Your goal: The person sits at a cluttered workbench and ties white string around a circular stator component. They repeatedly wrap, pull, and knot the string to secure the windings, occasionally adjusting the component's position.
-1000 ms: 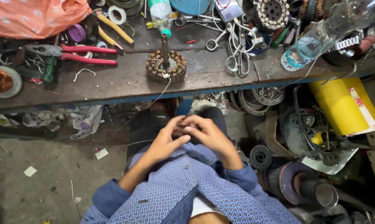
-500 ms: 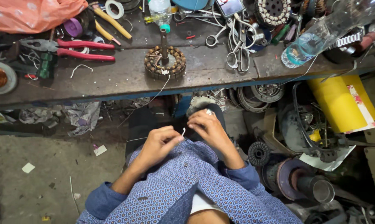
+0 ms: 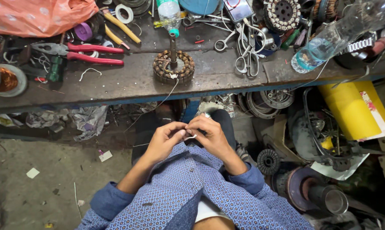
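Both hands meet below the workbench point(image 3: 116, 87) edge, over the lap. Left hand point(image 3: 165, 140) & right hand point(image 3: 211, 136) curl inward, fingertips pinched on a small white sleeve piece point(image 3: 190, 137) btw them. A thin wire point(image 3: 169, 91) runs up to the coil ring point(image 3: 173, 67) on the bench. Open floor left of the bench leg; clutter right.
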